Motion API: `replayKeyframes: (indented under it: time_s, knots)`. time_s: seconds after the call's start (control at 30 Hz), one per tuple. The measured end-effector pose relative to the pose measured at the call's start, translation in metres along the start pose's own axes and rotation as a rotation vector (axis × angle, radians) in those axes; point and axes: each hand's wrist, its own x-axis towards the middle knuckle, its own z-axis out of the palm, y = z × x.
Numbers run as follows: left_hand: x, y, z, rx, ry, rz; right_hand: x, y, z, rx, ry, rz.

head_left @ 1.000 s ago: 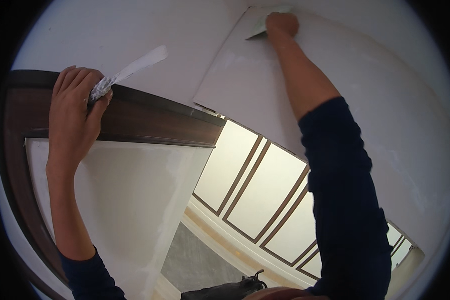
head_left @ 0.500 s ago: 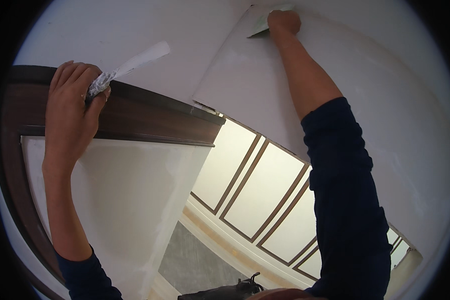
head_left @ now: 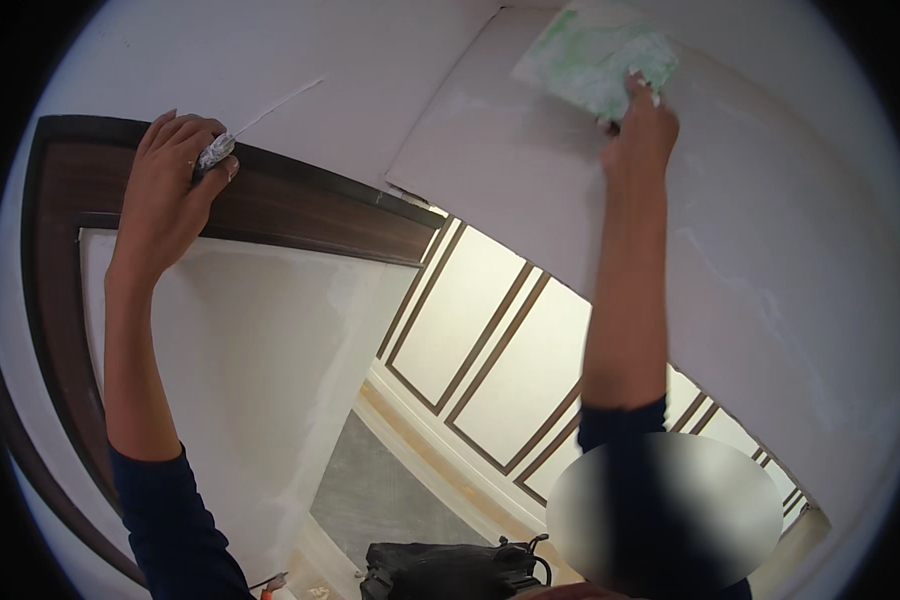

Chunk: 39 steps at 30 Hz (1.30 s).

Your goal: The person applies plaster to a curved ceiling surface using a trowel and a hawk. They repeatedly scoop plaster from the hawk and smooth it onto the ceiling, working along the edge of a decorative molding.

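Note:
My left hand (head_left: 170, 185) is raised against the top of a dark wooden door frame (head_left: 300, 205). It is shut on the filler-caked handle of a narrow putty knife (head_left: 232, 140), whose thin blade points up and right across the white surface. My right hand (head_left: 640, 125) reaches up to the white ceiling panel (head_left: 530, 170). Its fingers grip the lower edge of a wide flat blade (head_left: 595, 65) streaked green and white, pressed flat on the panel.
A white panel (head_left: 240, 350) fills the door frame. Beyond it is a cream wall with brown trim rectangles (head_left: 480, 340). A black bag (head_left: 450, 570) lies at the bottom edge. A seam (head_left: 410, 190) runs where the ceiling panel meets the frame.
The view has tilted, bringing my right hand and its wide blade lower and fully into the picture. The putty knife in my left hand has turned from flat to edge-on.

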Motion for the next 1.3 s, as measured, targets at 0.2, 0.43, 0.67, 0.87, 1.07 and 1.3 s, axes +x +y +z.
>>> replayKeyframes:
  time_s: [0.2, 0.43, 0.67, 0.87, 1.07, 1.3]
  knots:
    - [-0.039, 0.058, -0.049, -0.340, -0.433, -0.476, -0.161, 0.058, -0.042, 0.611, -0.290, 0.559]
    - [-0.143, 0.173, -0.092, -1.591, -1.001, -1.063, -0.249, 0.131, -0.057, 1.726, -0.878, 0.927]
    - [-0.138, 0.229, -0.095, -1.680, -1.122, -1.170, -0.265, 0.136, -0.069, 1.774, -1.133, 0.973]
    - [-0.121, 0.233, -0.120, -1.669, -1.156, -1.096, -0.259, 0.125, -0.101, 1.464, -1.219, 1.011]
    - [-0.117, 0.231, -0.120, -1.531, -1.308, -1.073, -0.251, 0.137, -0.144, 1.020, -1.166, 0.969]
    - [-0.120, 0.226, -0.105, -1.559, -1.362, -1.080, -0.271, 0.159, -0.181, 0.782, -0.950, 0.955]
